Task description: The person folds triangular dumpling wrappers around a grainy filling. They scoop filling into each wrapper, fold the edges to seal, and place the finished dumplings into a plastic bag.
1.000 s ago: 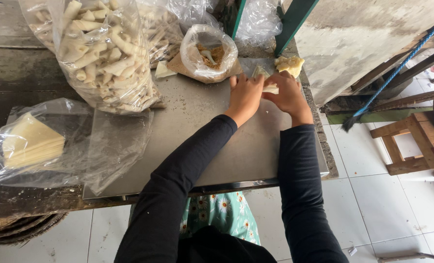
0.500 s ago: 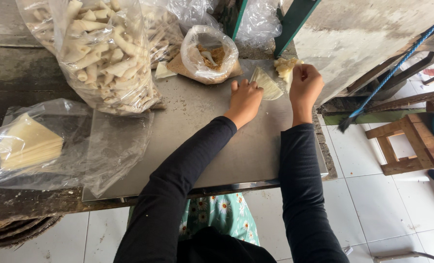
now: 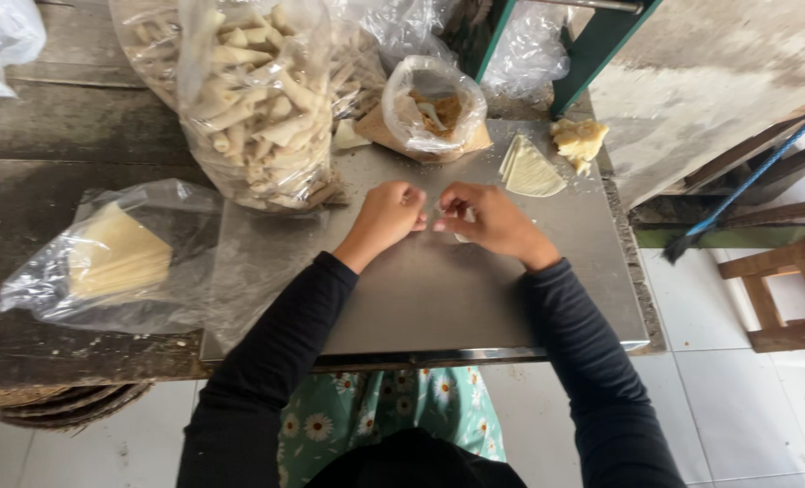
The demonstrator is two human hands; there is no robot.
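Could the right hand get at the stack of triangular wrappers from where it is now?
Probably yes: the right hand sits just short of the wrappers, with only bare metal tray between.

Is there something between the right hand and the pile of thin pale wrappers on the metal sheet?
Nothing visible. Bare metal sheet lies between the right hand and the wrapper pile, further back on the right. The filling bag stands beside that path.

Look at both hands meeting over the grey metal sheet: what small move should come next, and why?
Probably a reach with the right hand to the open clear bag of brown filling. Both hands' fingers pinch a small pale wrapper piece between them, the left hand steadying it; whether it holds filling cannot be told. The fanned stack of pale triangular wrappers lies just beyond.
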